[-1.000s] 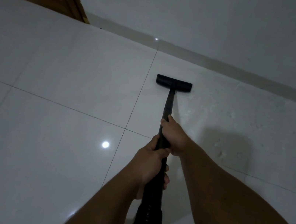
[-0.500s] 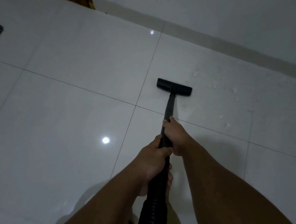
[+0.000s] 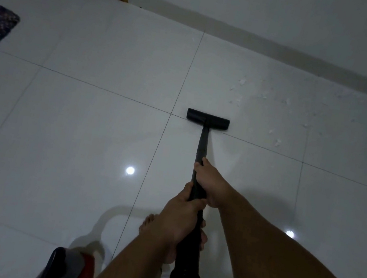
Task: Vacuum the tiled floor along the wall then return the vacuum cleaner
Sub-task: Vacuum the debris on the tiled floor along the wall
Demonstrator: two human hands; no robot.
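Since the earlier frames, the floor head is drawn back from the wall onto a tile joint. Nearest, the left hand is closed around the wand; the right hand is clamped higher, probably for steering. White crumbs are left beyond, near the skirting.

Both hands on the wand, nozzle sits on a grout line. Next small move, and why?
Probably push the nozzle forward and to the right. White debris lies scattered toward the wall, ahead and right of it. Left hand and right hand grip the wand.
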